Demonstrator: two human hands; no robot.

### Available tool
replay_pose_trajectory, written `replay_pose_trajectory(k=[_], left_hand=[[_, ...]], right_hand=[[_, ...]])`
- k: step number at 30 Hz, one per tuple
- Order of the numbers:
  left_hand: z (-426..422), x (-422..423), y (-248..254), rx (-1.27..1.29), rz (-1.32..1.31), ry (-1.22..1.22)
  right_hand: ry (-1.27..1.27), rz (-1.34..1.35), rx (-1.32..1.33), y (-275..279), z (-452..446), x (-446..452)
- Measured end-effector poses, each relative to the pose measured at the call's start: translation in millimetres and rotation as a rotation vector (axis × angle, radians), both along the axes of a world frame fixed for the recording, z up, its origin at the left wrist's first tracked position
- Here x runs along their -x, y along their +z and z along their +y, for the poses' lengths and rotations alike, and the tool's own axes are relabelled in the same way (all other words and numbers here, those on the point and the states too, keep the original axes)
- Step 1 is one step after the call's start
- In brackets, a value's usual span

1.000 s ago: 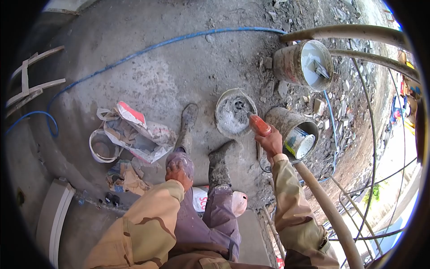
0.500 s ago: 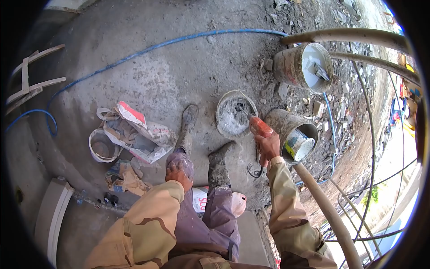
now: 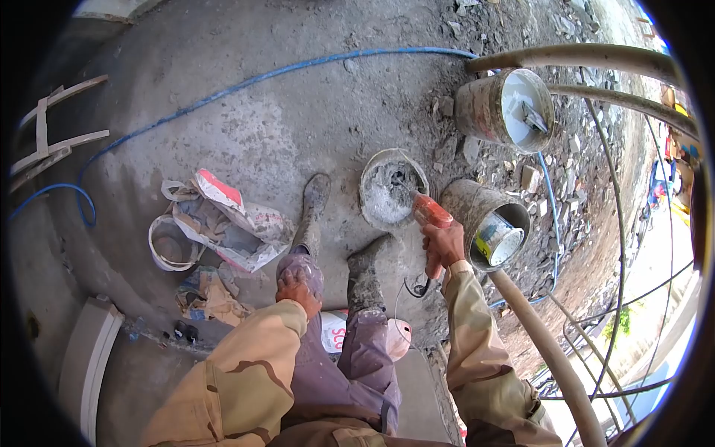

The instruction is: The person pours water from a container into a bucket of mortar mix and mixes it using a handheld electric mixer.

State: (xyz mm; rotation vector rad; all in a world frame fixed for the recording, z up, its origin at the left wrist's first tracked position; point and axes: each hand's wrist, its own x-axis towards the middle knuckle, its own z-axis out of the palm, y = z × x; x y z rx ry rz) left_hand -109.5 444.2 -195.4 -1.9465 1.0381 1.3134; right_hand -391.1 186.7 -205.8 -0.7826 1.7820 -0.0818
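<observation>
My right hand (image 3: 445,244) is wrapped round an orange-red power tool (image 3: 432,211) with a black cord at its rear. The tool's shaft reaches into a round bucket (image 3: 423,165) of grey-white wet and powdery mix; its lower end is hidden in the mix. My left hand (image 3: 298,292) rests on my left knee (image 3: 301,270), fingers spread over the purple trouser cloth and holding nothing. Just right of the tool, a dirty bucket (image 3: 462,197) lies tilted with a smaller white and yellow tub (image 3: 497,237) inside.
A bucket of whitish liquid (image 3: 477,108) stands at upper right beside poles (image 3: 573,54) and rubble. At left are a torn bag (image 3: 261,223) and a white-rimmed bucket (image 3: 173,244). A blue hose (image 3: 246,82) crosses the floor.
My right hand and the tool's rear have swung a little left and downward, bringing the tool's handle and cord into clearer view. My left hand stays on the knee.
</observation>
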Motion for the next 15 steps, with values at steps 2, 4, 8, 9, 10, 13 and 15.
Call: replay_pose_trajectory(k=[2,4,8,9,10,13,15], left_hand=[[-1.0,1.2,-0.4,-0.005,0.001,0.011],[0.5,1.8,0.5,0.004,-0.007,0.017],[-0.6,0.4,-1.9,0.002,-0.01,0.017],[-1.6,0.6,0.0,0.004,-0.013,0.027],[-2.2,1.1,1.5,0.005,-0.015,0.037],[-1.4,1.6,3.1,0.035,-0.012,0.059],[1.1,1.8,-0.8,0.035,-0.016,0.062]], right_hand=[[-0.003,0.0,-0.02,-7.7,3.7,2.6],[-0.05,-0.034,0.003,-7.8,9.7,0.2],[0.105,0.065,-0.098,6.6,10.1,3.7],[0.105,0.065,-0.098,6.8,13.1,5.9],[0.081,0.057,-0.126,5.8,16.7,8.3],[0.062,0.044,-0.129,1.9,34.5,9.9],[0.122,0.1,-0.087,0.0,49.3,2.4]])
